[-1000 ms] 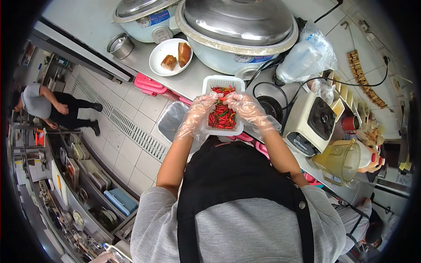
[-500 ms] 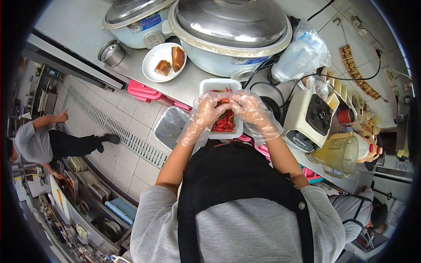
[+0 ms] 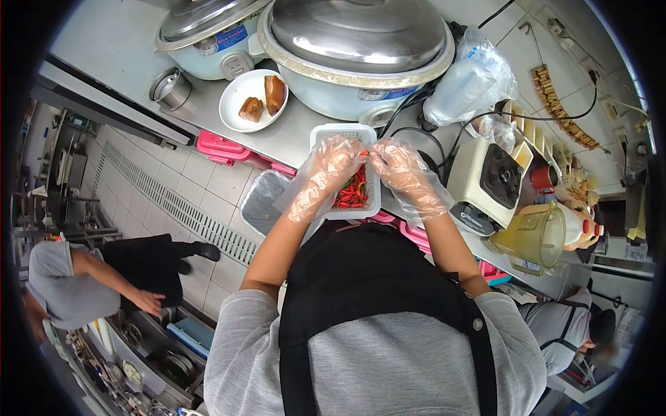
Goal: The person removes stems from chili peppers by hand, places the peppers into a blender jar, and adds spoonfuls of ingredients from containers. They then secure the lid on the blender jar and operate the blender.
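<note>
A white plastic basket [image 3: 374,201] stands at the counter's front edge, holding many red chili peppers [image 3: 354,187] with a few green ones. My left hand [image 3: 331,165], in a clear plastic glove, is closed over the basket's left side and grips a small red chili pepper [image 3: 365,153]. Gloved the same way, my right hand [image 3: 399,165] pinches the other end of that pepper at the basket's right rim. The fingertips of both hands nearly meet there. Most of the pepper is hidden by the fingers.
Behind the basket stand a large rice cooker [image 3: 354,83] and a smaller one [image 3: 215,52]. A white bowl [image 3: 232,114] holds two brown chunks of food. A blender base [image 3: 489,184] and jug [image 3: 534,236] are right. A lined bin [image 3: 263,204] sits left; co-workers [image 3: 76,277] stand both sides.
My hands have drawn slightly apart, and the pepper between them now shows only as a small red tip. At left, the co-worker has moved nearer and lowered an arm.
</note>
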The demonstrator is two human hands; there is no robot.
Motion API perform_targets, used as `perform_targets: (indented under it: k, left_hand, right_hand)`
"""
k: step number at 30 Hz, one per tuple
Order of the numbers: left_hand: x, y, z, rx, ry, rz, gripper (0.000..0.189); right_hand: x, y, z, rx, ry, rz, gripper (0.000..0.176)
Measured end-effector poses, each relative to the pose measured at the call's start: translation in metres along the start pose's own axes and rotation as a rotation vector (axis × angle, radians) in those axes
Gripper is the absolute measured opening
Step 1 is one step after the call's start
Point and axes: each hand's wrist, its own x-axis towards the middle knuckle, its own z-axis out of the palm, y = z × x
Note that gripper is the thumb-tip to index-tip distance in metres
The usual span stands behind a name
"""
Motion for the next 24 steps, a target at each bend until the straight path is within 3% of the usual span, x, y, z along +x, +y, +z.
perform_targets:
  k: [5, 6, 7, 9, 10, 11, 13, 14, 15, 17, 19, 23, 24]
  left_hand:
    - [0.023, 0.006, 0.005, 0.054, -0.178, 0.077, 0.014]
    - [0.030, 0.002, 0.013, 0.066, -0.098, 0.251, 0.013]
    - [0.034, 0.003, 0.017, 0.063, -0.100, 0.254, 0.013]
    - [0.046, 0.020, 0.006, -0.060, -0.034, 0.312, 0.012]
    - [0.053, 0.030, -0.004, -0.104, -0.060, 0.292, 0.013]
    - [0.057, 0.038, -0.005, -0.106, -0.062, 0.298, 0.013]
    - [0.064, 0.051, -0.002, -0.587, 0.041, 0.223, 0.016]
    - [0.064, 0.053, 0.009, -0.615, 0.030, 0.269, 0.019]
    - [0.065, 0.058, 0.020, -0.585, 0.072, 0.432, 0.022]
    - [0.051, 0.079, 0.040, -0.538, -0.163, 0.285, 0.025]
    - [0.045, 0.096, 0.064, -0.266, -0.355, 0.288, 0.031]
    - [0.022, 0.101, 0.096, -0.109, -0.271, 0.364, 0.030]
    - [0.022, 0.100, 0.091, -0.152, -0.339, 0.321, 0.029]
  right_hand:
    - [0.000, 0.000, -0.019, -0.266, -0.108, -0.009, 0.019]
    - [0.000, 0.007, -0.022, -0.222, -0.046, -0.047, 0.017]
    - [0.001, 0.013, -0.028, -0.223, -0.047, -0.043, 0.017]
    - [0.001, 0.019, -0.045, 0.020, 0.061, 0.012, 0.017]
    - [-0.003, 0.022, -0.052, 0.218, 0.023, 0.203, 0.015]
    - [-0.013, 0.018, -0.049, 0.508, 0.245, 0.281, 0.015]
    - [-0.021, 0.048, -0.054, 1.044, 0.286, 0.507, 0.014]
    - [-0.023, 0.045, -0.059, 1.023, 0.458, 0.500, 0.016]
    - [-0.026, 0.053, -0.062, 1.050, 0.550, 0.609, 0.019]
    - [-0.037, 0.059, -0.070, 1.088, 0.693, 0.659, 0.021]
    - [-0.046, 0.047, -0.080, 1.153, 0.685, 0.667, 0.023]
    - [-0.061, 0.042, -0.076, 1.184, 0.653, 0.639, 0.025]
    - [-0.065, 0.043, -0.073, 1.184, 0.650, 0.602, 0.025]
